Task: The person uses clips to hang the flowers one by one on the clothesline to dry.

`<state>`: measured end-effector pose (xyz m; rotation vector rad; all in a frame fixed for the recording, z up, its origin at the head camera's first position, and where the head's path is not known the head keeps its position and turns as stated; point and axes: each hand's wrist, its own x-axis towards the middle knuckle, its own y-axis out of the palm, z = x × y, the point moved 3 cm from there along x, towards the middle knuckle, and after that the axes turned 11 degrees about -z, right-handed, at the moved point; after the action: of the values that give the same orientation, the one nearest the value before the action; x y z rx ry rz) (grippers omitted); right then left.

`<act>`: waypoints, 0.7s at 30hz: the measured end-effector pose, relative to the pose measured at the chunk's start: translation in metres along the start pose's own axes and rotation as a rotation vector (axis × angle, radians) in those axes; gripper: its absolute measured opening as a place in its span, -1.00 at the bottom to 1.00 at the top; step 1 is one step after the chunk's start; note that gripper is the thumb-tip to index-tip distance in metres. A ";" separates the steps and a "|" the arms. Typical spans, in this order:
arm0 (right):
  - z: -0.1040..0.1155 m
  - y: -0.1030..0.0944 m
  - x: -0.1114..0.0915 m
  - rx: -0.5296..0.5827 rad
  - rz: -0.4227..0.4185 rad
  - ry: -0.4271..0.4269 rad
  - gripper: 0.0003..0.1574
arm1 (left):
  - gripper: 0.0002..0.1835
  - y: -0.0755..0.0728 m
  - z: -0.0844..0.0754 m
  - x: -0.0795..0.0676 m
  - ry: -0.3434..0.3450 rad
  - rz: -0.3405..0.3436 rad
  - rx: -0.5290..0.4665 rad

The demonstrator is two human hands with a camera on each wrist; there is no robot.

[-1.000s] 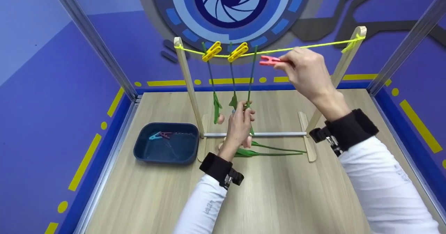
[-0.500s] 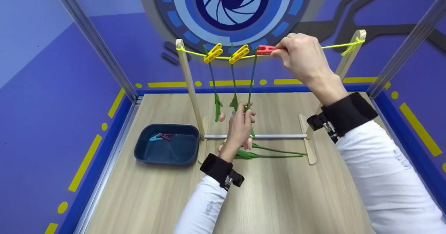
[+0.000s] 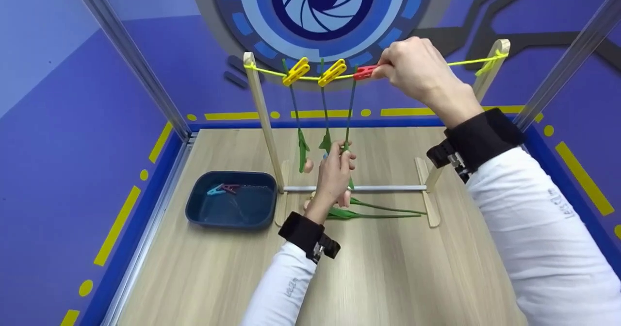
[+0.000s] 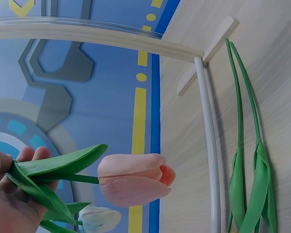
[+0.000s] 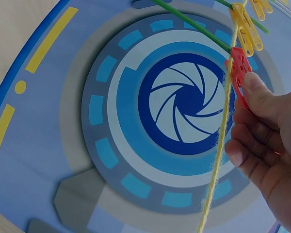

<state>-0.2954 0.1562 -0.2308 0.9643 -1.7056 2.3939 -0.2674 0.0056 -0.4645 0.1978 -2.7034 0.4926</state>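
Observation:
My left hand (image 3: pixel 334 175) holds a pink tulip (image 4: pixel 131 179) by its green leaves and stem, flower end down. The stem rises to a yellow string (image 5: pixel 223 126). There my right hand (image 3: pixel 419 71) pinches a red clothespin (image 5: pixel 240 70) between thumb and fingers. The clothespin's jaws sit at the string and the stem's upper end; their exact bite is hard to see. Left of it, two yellow clothespins, one of them the nearer yellow clothespin (image 3: pixel 333 73), hold two more stems on the string. A whitish tulip (image 4: pixel 101 218) hangs behind the pink one.
The string spans two wooden posts (image 3: pixel 262 117) joined low by a white rod (image 3: pixel 388 188). Tulips with green stems (image 3: pixel 388 215) lie on the table by the rod. A dark blue basin (image 3: pixel 232 219) at left contains a blue clothespin (image 3: pixel 215 190) and a dark red one.
My right hand has moved up and left, bringing the red clothespin from beside the stem onto the string at the stem's top. The left hand has stayed in place.

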 end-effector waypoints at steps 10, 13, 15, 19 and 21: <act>0.003 0.003 0.007 -0.034 0.119 0.004 -0.67 | -0.69 0.001 0.002 -0.001 -0.022 0.005 -0.014; 0.003 0.005 0.008 -0.045 0.142 -0.008 -0.67 | -0.69 0.001 0.002 -0.001 -0.020 0.009 -0.017; 0.003 0.006 0.007 -0.049 0.152 -0.013 -0.68 | -0.69 0.001 0.003 -0.002 -0.025 0.012 -0.019; 0.002 0.010 0.006 -0.044 0.165 -0.020 -0.68 | -0.69 0.002 0.003 -0.002 -0.026 0.012 -0.014; 0.002 0.011 0.006 -0.043 0.172 -0.027 -0.69 | -0.70 0.002 0.004 -0.002 -0.022 0.015 -0.016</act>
<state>-0.3030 0.1480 -0.2369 0.8823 -1.9154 2.4438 -0.2673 0.0064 -0.4691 0.1794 -2.7318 0.4758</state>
